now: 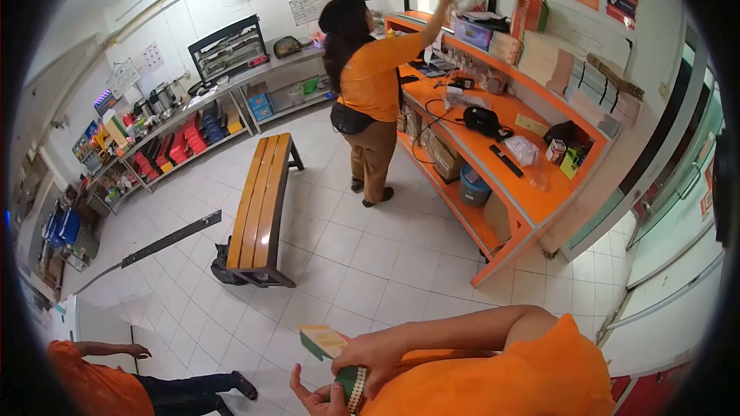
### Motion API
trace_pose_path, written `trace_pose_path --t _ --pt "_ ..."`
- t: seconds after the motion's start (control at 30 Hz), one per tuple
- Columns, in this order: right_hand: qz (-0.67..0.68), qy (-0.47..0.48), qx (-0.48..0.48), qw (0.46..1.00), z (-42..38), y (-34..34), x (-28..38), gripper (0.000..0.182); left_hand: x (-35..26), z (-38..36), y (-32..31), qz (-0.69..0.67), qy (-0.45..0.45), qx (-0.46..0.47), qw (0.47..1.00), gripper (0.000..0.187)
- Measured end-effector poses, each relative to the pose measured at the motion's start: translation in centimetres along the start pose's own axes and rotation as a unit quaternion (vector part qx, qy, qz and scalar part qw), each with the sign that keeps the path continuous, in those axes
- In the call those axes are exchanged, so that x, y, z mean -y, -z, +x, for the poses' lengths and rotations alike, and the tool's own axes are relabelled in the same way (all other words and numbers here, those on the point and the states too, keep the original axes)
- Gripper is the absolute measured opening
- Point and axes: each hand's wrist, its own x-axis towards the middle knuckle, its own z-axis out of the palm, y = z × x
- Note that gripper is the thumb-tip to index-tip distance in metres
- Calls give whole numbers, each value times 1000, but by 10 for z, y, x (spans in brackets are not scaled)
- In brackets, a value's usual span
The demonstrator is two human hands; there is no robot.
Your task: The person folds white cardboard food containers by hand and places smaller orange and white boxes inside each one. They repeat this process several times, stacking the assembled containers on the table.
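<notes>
My right hand (374, 356) reaches in from the lower right, its fingers closed round a folded green-and-yellow card piece (324, 341) that sticks out beyond the knuckles. Just below it, my left hand (320, 400) is partly cut off by the bottom edge. Its thumb presses a green piece with a notched cream edge (356, 389), while one finger points away. Whether the two green pieces belong together is hidden by the hands. The orange sleeve (559, 362) of my right arm fills the lower right.
A slatted wooden bench (264, 200) stands ahead, a black bag (223, 266) beside it. A person in orange (370, 81) reaches over an orange counter (532, 204). Another person (104, 381) is at lower left. Metal shelves (196, 146) line the far wall.
</notes>
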Motion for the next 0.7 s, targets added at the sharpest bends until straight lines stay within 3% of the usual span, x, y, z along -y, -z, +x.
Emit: trace_pose_path --t 0.07,0.1,0.13,0.17,0.2,0.27,0.3,0.33,0.37,0.4,0.47,0.53,0.57,0.6,0.63,0.67,0.7 --pt "-71 -119 19 990 -30 3 26 54 6 -2 -17 41 27 26 998 77" --pt "-62 -114 20 991 -43 -2 21 54 10 0 -19 79 50 52 994 79" --pt "-39 -80 -69 994 -57 -6 10 58 29 7 -15 84 52 47 994 79" --pt "-17 -46 -155 987 -72 -5 1 62 62 18 -5 119 -99 -12 988 75" --pt "-16 -44 -153 987 -87 -2 -5 62 72 24 -8 150 -246 -71 955 71" --pt "42 3 -396 917 -117 7 -12 58 77 37 -14 158 -289 -116 937 65" --pt "170 -33 -430 886 -136 12 -10 57 71 40 -24 164 -330 -154 917 63" --pt "296 -68 -458 836 -155 16 -8 56 63 41 -40 169 -331 -143 917 63" --pt "347 -64 -495 794 -169 16 -11 52 52 44 -57 70 -233 -35 969 66" --pt "378 -35 -505 775 -185 12 -19 49 43 45 -66 -26 -124 74 989 69" --pt "450 -46 -550 702 -209 7 -5 45 53 63 -49 20 -52 259 964 39" --pt "481 -24 -576 660 -223 0 -8 44 18 49 -115 13 -31 241 970 17" --pt "512 -11 -588 625 -229 -4 -10 43 15 55 -128 17 -31 249 968 17" --pt "510 -8 -595 621 -229 -8 -15 43 15 63 -139 109 -180 249 945 15" --pt "361 4 -708 606 -225 -12 -22 41 15 69 -151 195 -325 241 893 14" --pt "201 12 -798 568 -224 -16 -26 40 13 71 -163 196 -324 251 891 14" --pt "88 14 -792 604 -228 -15 -10 34 11 72 -174 169 -320 237 901 14"
